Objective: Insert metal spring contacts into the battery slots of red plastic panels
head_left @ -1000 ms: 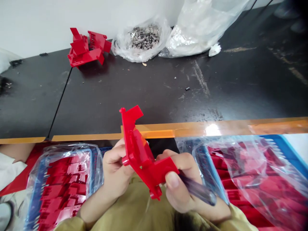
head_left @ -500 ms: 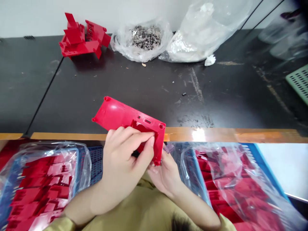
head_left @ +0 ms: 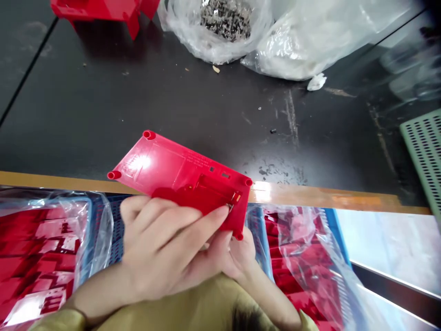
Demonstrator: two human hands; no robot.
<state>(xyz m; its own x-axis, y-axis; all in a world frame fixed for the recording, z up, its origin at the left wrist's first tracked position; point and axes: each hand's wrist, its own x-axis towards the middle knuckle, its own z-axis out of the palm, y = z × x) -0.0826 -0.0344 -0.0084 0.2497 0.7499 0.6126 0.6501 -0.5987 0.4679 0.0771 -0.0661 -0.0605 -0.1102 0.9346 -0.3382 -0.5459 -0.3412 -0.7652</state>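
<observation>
Fingers of the left hand are pressed together and laid across the near edge of a red plastic casing, with one fingertip set just beside a small metal piece seated near the casing's right corner. The fingers of the right hand are hidden beneath the casing, so their state cannot be told. The casing's flat face is turned up, and round pegs are seen at its corners. It is held above an orange edge strip on a dark bench. Blue crates and are placed to the left and right, and red parts under clear plastic are packed inside them. On the far side, a bag of small metal pieces is set beside red moulded parts, and a green perforated tray is seen at right.
</observation>
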